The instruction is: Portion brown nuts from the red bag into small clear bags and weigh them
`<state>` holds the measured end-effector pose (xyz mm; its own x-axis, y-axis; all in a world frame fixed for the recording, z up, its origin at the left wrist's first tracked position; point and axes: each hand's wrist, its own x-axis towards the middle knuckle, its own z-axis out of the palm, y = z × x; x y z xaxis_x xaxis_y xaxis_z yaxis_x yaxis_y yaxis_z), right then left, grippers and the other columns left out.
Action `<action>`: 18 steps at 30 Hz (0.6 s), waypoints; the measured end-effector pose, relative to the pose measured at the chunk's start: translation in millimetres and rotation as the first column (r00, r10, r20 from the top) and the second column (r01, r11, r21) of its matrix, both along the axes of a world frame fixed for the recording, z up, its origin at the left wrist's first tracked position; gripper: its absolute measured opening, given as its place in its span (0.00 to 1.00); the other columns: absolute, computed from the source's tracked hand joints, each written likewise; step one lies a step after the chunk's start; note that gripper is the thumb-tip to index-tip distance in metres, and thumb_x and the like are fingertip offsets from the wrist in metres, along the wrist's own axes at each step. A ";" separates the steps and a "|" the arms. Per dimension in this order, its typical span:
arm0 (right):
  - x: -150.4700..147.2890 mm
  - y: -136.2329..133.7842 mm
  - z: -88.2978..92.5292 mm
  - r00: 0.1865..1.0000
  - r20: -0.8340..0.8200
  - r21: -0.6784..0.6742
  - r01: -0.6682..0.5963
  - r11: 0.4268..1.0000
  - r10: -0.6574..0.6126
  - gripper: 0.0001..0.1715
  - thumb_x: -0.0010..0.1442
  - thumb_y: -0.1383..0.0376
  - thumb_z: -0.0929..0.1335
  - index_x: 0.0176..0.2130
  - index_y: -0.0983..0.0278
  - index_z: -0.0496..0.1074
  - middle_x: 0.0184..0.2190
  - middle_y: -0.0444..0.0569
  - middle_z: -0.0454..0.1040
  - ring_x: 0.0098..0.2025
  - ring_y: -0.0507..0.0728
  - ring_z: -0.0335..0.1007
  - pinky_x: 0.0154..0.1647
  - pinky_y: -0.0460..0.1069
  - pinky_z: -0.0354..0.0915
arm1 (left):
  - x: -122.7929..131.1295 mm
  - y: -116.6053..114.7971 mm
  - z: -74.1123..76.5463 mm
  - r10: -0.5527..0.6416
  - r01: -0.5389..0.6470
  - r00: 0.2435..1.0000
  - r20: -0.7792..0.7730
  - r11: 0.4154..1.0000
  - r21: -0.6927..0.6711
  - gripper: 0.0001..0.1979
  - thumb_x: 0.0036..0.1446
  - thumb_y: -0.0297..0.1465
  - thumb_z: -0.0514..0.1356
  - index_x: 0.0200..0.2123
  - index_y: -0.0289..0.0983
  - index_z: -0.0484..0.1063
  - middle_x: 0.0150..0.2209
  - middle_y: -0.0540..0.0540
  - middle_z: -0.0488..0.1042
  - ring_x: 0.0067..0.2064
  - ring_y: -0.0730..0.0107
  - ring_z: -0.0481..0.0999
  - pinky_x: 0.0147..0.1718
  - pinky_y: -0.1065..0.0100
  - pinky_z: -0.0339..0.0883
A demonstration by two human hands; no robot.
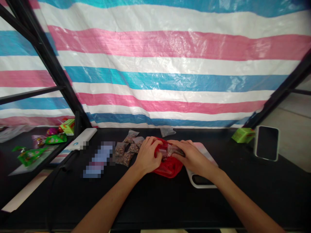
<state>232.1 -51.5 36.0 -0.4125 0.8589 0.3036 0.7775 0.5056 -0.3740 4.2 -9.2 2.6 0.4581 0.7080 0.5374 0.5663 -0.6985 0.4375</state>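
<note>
Both my hands rest on a red plastic bag [170, 166] on the black table [155, 200]. My left hand [147, 154] curls its fingers around the bag's left edge. My right hand [189, 156] is closed on a small clear packet of brown bits [174, 149] at the bag's top. Several more small clear packets of brown bits [127, 149] lie in a cluster just left of my left hand. One empty-looking clear packet [167, 131] lies farther back by the striped sheet.
A white scale [202, 178] sits under my right wrist. A phone [267, 143] stands at the right with a green box [243, 135] beside it. A white device [84, 138] lies at the left. Green snack packs [31, 155] lie on the neighbouring table. A striped tarp [170, 64] hangs behind.
</note>
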 end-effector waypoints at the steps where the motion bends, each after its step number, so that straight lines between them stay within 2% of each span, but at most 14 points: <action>1: 4.8 -0.7 -0.6 0.999 -0.032 0.005 0.020 1.000 -0.020 0.28 0.67 0.63 0.69 0.64 0.52 0.66 0.57 0.49 0.77 0.52 0.62 0.74 0.55 0.58 0.65 | 0.0 -0.1 -0.1 0.002 -0.002 1.000 -0.003 1.000 0.001 0.18 0.52 0.21 0.57 0.46 0.40 0.73 0.46 0.43 0.72 0.51 0.54 0.68 0.54 0.52 0.66; 4: 29.4 -5.2 -7.0 0.982 -0.141 0.009 0.129 0.992 -0.126 0.23 0.67 0.57 0.69 0.60 0.53 0.70 0.53 0.49 0.80 0.50 0.63 0.76 0.56 0.59 0.68 | -0.1 -0.6 -0.1 0.010 -0.010 1.000 -0.008 1.000 0.011 0.17 0.54 0.22 0.57 0.46 0.40 0.73 0.46 0.43 0.72 0.51 0.54 0.69 0.53 0.53 0.66; 6: 50.9 -10.2 -13.6 0.959 -0.204 -0.024 0.196 0.980 -0.197 0.24 0.67 0.54 0.68 0.60 0.55 0.71 0.52 0.52 0.80 0.50 0.64 0.77 0.55 0.59 0.70 | -0.1 -1.0 0.2 0.018 -0.017 1.000 -0.013 1.000 0.016 0.16 0.55 0.23 0.57 0.46 0.40 0.73 0.46 0.43 0.72 0.52 0.54 0.69 0.53 0.53 0.67; 8: 70.9 -15.1 -18.8 0.956 -0.165 -0.046 0.237 0.971 -0.241 0.26 0.65 0.53 0.69 0.60 0.56 0.71 0.52 0.53 0.80 0.48 0.65 0.79 0.53 0.60 0.72 | 0.1 -1.2 0.2 0.025 -0.024 1.000 -0.019 1.000 0.015 0.15 0.55 0.23 0.57 0.45 0.40 0.74 0.47 0.43 0.72 0.52 0.54 0.69 0.54 0.53 0.67; 11: 88.6 -17.0 -18.6 0.977 -0.054 -0.017 0.206 0.978 -0.206 0.30 0.62 0.53 0.71 0.61 0.55 0.71 0.57 0.53 0.76 0.55 0.67 0.75 0.59 0.63 0.69 | 0.8 -0.9 -1.1 0.031 -0.031 0.999 -0.022 0.999 0.011 0.15 0.55 0.23 0.57 0.45 0.40 0.74 0.47 0.43 0.72 0.52 0.55 0.69 0.54 0.53 0.67; 13: 89.2 -11.8 -11.6 0.976 -0.042 0.043 0.216 0.976 -0.214 0.28 0.63 0.52 0.70 0.60 0.56 0.71 0.59 0.54 0.75 0.58 0.66 0.72 0.60 0.62 0.67 | 1.3 -0.3 -2.7 0.031 -0.031 0.999 -0.022 1.000 0.007 0.15 0.55 0.23 0.57 0.44 0.40 0.74 0.47 0.43 0.72 0.52 0.55 0.69 0.54 0.53 0.67; 15: 81.5 -1.4 -0.6 0.966 -0.030 0.100 0.258 0.961 -0.256 0.22 0.66 0.53 0.66 0.56 0.57 0.74 0.56 0.53 0.77 0.57 0.64 0.73 0.59 0.59 0.67 | 1.8 0.4 -4.1 0.028 -0.028 0.999 -0.020 1.000 0.002 0.14 0.55 0.23 0.57 0.44 0.41 0.74 0.46 0.43 0.72 0.52 0.55 0.69 0.53 0.53 0.67; 18: 60.6 18.3 17.8 0.953 0.191 0.067 0.227 0.971 -0.236 0.16 0.66 0.56 0.66 0.49 0.56 0.78 0.49 0.49 0.81 0.51 0.63 0.76 0.55 0.57 0.66 | 2.0 1.0 -4.9 0.020 -0.020 1.000 -0.017 1.000 -0.006 0.13 0.56 0.23 0.57 0.43 0.40 0.74 0.46 0.43 0.72 0.51 0.55 0.69 0.53 0.53 0.67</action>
